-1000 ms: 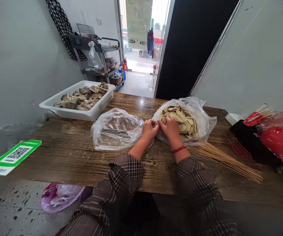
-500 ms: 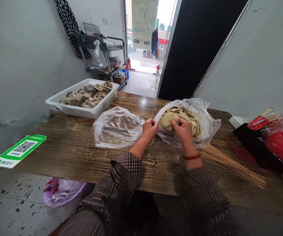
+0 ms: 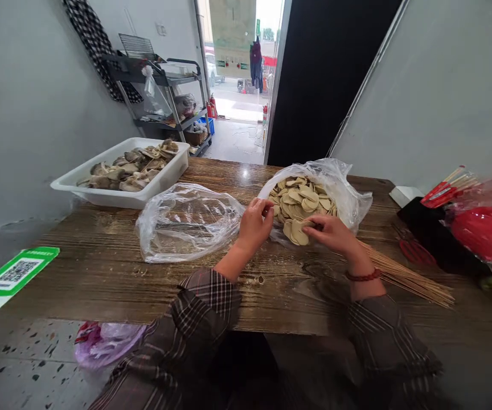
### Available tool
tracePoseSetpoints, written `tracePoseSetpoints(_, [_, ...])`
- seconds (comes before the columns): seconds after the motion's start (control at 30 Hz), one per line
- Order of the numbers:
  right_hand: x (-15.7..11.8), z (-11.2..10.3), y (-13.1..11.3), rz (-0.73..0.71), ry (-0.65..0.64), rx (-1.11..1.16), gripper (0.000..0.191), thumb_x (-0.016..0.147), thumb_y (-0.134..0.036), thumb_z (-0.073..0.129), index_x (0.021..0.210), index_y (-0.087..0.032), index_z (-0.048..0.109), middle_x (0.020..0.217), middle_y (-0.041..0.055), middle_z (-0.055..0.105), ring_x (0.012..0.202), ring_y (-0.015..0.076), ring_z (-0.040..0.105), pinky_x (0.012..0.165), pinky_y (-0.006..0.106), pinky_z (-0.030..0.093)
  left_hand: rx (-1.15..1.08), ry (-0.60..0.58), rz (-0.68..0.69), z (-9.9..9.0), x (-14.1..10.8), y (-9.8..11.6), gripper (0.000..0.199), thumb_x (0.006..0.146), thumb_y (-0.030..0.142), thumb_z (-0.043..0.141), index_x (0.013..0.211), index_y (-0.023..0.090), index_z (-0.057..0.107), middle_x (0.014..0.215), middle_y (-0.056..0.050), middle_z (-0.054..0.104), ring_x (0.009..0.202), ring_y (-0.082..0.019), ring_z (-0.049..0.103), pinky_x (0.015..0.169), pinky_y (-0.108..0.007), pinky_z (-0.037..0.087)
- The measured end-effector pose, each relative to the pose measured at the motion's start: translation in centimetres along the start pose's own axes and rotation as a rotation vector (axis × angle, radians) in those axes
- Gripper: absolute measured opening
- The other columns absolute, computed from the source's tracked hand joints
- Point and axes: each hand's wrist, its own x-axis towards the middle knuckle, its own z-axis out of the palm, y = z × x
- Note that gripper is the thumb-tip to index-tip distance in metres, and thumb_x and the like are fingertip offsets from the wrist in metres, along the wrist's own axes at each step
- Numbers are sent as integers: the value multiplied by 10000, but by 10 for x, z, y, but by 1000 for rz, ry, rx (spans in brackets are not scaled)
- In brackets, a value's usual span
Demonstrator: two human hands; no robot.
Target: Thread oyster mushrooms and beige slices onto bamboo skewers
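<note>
A clear plastic bag point(image 3: 351, 196) lies open on the wooden table, filled with thin, flat beige slices point(image 3: 299, 196) that look like dried tofu. My left hand point(image 3: 255, 225) is closed at the bag's left rim, its fingertips pinching the plastic. Between the thumb and fingers of my right hand point(image 3: 329, 232) is a small overlapping bunch of beige slices point(image 3: 296, 232), held at the bag's near edge. To the left of my left hand lies a second clear plastic bag point(image 3: 188, 250), its mouth spread. Thin wooden skewers point(image 3: 412, 276) lie to the right of my right hand.
A white tray point(image 3: 122, 196) of oyster mushrooms point(image 3: 130, 165) stands at the back left of the table point(image 3: 177, 302). A green payment card point(image 3: 15, 276) lies at the left edge. At right are a black box point(image 3: 436, 233), red-wrapped sticks point(image 3: 446, 187) and a red bundle point(image 3: 485, 233).
My right hand has drawn a bunch of slices from the pile toward the bag's near edge. My left hand stays at the rim. The view has shifted slightly to the right.
</note>
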Motion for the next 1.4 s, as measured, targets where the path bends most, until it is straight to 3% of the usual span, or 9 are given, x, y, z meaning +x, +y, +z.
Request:
tracePoseSetpoints(0.1, [3,10,-3,35,132,-196,260,869,-327,598,1064,-202,716,1060,104,712,986,268,640,788,361,487,29,-98,55,4,-4,7,123,862,143,515,926,177,615,843,-36,589,761,-155,570,750,-296,474])
tracePoseSetpoints(0.17, [2,12,-4,66,204,-231,266,865,-317,607,1081,-208,715,1062,104,714,986,272,641,782,362,488,54,-176,85,7,-6,8,136,865,153,523,948,176,630,870,-46,599,778,-162,579,759,-304,482])
tracePoseSetpoints(0.3, [-4,4,0,125,368,-102,249,899,-337,550,1021,-224,735,1023,66,734,885,228,661,768,342,492,105,-311,209,10,-8,8,193,870,174,544,1026,178,657,967,-75,623,891,-193,595,823,-339,492])
tracePoseSetpoints(0.5, [-7,-5,8,228,584,115,372,906,-446,503,1065,-199,732,925,61,756,773,216,678,707,327,501,297,-482,377,13,-13,18,303,870,220,582,1165,224,653,1175,-96,605,1030,-244,537,927,-421,459])
tracePoseSetpoints(0.67, [-5,0,1,259,575,128,380,907,-450,504,1089,-202,727,962,69,758,791,222,676,715,331,499,322,-531,381,21,-16,25,271,884,288,583,1139,251,667,1184,-89,595,1055,-256,512,939,-420,436])
tracePoseSetpoints(0.87, [-8,-2,-21,164,532,-9,438,978,-462,393,1212,-204,657,1112,89,728,1006,255,656,835,357,483,285,-522,355,29,-17,29,209,922,265,516,1017,226,697,1045,-87,617,963,-217,543,880,-368,454])
tracePoseSetpoints(1.03, [-10,-4,-27,159,529,-2,508,1015,-447,267,1265,-182,621,1061,95,734,975,242,670,834,353,479,232,-496,320,33,-18,27,211,932,231,483,952,186,688,986,-100,628,930,-212,565,861,-363,461])
tracePoseSetpoints(1.3, [-9,-1,-24,163,564,5,515,1010,-476,274,1235,-199,645,987,85,745,944,237,672,836,348,480,489,-537,344,37,-22,42,175,918,212,486,968,172,650,1009,-134,630,950,-265,564,812,-404,452])
tracePoseSetpoints(1.4, [-8,0,-24,133,560,-9,509,1013,-446,261,1233,-196,646,982,84,746,974,242,667,869,356,476,458,-538,323,37,-23,45,138,888,198,530,930,187,662,991,-125,643,953,-266,573,809,-398,452])
